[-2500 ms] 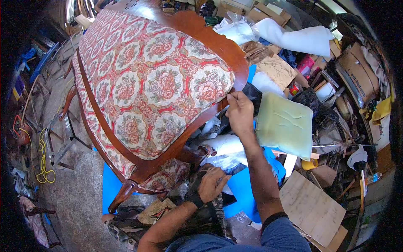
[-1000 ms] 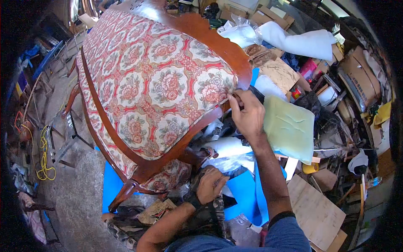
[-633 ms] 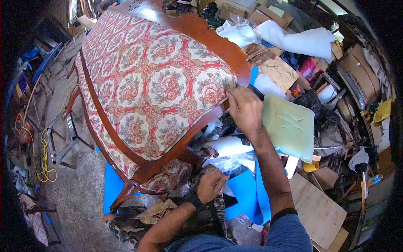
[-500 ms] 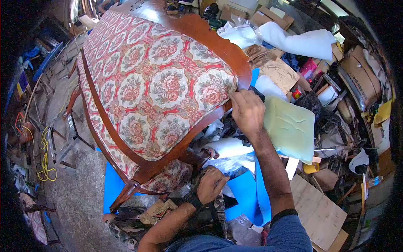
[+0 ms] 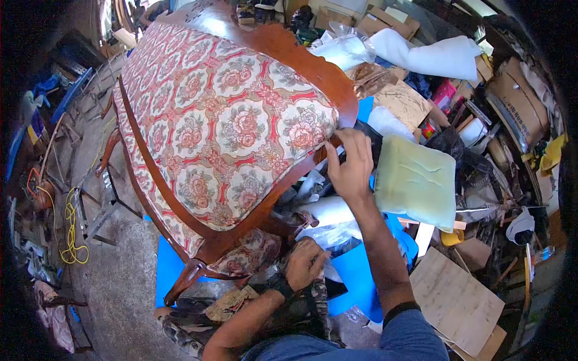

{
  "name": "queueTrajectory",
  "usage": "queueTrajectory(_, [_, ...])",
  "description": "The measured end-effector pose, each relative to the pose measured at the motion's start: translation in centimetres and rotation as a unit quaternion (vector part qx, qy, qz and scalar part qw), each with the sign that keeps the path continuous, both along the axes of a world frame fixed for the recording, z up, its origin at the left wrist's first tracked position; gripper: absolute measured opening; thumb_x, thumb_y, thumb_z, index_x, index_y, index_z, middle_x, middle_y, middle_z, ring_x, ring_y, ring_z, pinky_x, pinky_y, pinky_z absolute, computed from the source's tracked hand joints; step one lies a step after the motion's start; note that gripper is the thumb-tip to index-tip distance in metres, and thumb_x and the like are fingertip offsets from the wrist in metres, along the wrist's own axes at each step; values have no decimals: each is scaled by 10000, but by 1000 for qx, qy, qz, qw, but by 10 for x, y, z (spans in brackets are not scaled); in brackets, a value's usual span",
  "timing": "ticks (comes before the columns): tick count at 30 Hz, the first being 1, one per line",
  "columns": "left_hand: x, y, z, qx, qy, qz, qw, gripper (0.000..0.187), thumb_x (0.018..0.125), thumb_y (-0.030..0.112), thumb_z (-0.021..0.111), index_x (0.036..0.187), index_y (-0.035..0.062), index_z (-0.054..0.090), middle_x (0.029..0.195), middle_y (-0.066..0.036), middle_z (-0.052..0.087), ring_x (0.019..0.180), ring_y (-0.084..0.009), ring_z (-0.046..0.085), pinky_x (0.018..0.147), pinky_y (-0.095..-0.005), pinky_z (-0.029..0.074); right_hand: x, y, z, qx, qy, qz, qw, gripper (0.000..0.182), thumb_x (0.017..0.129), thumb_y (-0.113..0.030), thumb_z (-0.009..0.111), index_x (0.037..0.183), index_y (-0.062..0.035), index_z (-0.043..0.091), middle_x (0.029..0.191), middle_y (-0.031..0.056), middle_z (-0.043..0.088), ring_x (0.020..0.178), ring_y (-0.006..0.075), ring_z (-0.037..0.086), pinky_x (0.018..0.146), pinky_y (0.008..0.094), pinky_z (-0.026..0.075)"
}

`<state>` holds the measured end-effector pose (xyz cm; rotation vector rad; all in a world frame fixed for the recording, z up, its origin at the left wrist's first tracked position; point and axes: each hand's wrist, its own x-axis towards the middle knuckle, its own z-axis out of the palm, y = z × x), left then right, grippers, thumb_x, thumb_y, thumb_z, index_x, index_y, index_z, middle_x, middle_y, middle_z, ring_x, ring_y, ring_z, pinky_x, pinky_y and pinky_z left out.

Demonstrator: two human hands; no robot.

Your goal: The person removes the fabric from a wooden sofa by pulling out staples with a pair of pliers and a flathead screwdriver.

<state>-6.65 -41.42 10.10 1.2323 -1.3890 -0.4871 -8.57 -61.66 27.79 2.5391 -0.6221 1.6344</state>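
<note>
Right hand (image 5: 349, 165), a moment ago fisted on the floral upholstery (image 5: 235, 120) at the sofa's right corner, now shows fingers loosened, thumb and forefinger pinching the fabric edge against the wooden frame (image 5: 289, 174); left hand (image 5: 304, 271) unchanged, closed near our lap, contents indiscernible.

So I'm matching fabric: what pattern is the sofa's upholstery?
Cream floral medallions of pink roses on red, seen in the head view.

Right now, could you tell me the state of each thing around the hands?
Sofa: tipped over, upholstery on.
Fabric edge: pinched by right hand.
Left hand: closed, low by the knee; contents unclear.
Green cushion: loose on the clutter.
Blue sheet: spread on the floor.
</note>
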Motion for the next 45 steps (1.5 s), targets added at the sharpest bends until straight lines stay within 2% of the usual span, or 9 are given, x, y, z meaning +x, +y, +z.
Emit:
queueTrajectory(4, [1, 3, 1, 23, 3, 9, 1000, 138, 986, 136, 666, 974, -1, 666, 1050, -196, 679, 982, -402, 635, 902, -462, 489, 7, 13, -14, -77, 35, 28, 996, 224, 825, -101, 806, 1028, -63, 718, 1042, 69, 671, 978, 307, 612, 874, 449, 477])
queueTrajectory(16, [1, 18, -1, 8, -28, 35, 999, 125, 961, 140, 704, 986, 19, 684, 1062, -175, 694, 995, -379, 646, 907, -455, 491, 22, 19, -14, -75, 30, -43, 996, 142, 887, -123, 754, 1013, -71, 714, 987, 95, 661, 933, 314, 616, 803, 432, 463])
queueTrajectory(20, [-2, 22, 7, -29, -50, 5, 998, 135, 937, 134, 725, 916, 23, 651, 919, -144, 621, 997, -351, 618, 901, -444, 476, 27, 14, -15, -120, 82, -63, 987, 108, 885, -153, 734, 930, -86, 662, 965, 85, 641, 911, 311, 607, 788, 455, 451])
queueTrajectory(23, [-1, 26, 10, -35, -87, -7, 996, 164, 924, 145, 738, 888, 20, 639, 914, -128, 616, 1021, -347, 614, 941, -467, 479, 32, 15, -12, -110, 66, -54, 990, 118, 887, -154, 735, 937, -81, 657, 953, 91, 622, 911, 313, 595, 793, 454, 445])
queueTrajectory(28, [-7, 37, 17, -184, -207, 34, 960, 153, 882, 146, 757, 875, 35, 651, 950, -129, 607, 1192, -383, 593, 1099, -582, 431, 32, 17, -16, -112, 85, -81, 987, 142, 893, -160, 737, 957, -63, 656, 979, 117, 613, 943, 331, 591, 802, 462, 445])
queueTrajectory(34, [-21, 56, 13, -163, -218, 28, 962, 176, 848, 152, 771, 944, 27, 692, 1000, -149, 606, 1344, -407, 530, 1204, -637, 343, 32, 20, -18, -23, 27, -21, 999, 161, 889, -156, 750, 1005, -59, 694, 998, 97, 644, 966, 334, 597, 833, 466, 454])
queueTrajectory(39, [-17, 77, 17, -121, -197, 36, 972, 245, 859, 145, 766, 1057, 18, 697, 1124, -163, 612, 1362, -407, 506, 1193, -630, 332, 30, 19, -19, -41, 70, -72, 994, 115, 906, -145, 754, 988, -71, 722, 1040, 95, 679, 977, 334, 608, 843, 452, 468])
queueTrajectory(41, [-17, 84, 30, -118, -162, 50, 978, 288, 864, 133, 762, 1117, 16, 690, 1188, -174, 608, 1365, -408, 499, 1183, -614, 337, 27, 21, -22, 62, 17, -2, 998, 99, 904, -124, 751, 964, -51, 721, 1011, 106, 677, 979, 337, 607, 856, 445, 470])
queueTrajectory(45, [23, 88, 80, -85, -76, 197, 974, 298, 894, 65, 717, 1176, -12, 660, 1278, -180, 610, 1309, -429, 523, 1148, -542, 385, 3, 24, -28, 155, -65, 81, 982, 82, 896, -77, 759, 944, -12, 745, 989, 129, 688, 984, 310, 622, 916, 414, 476])
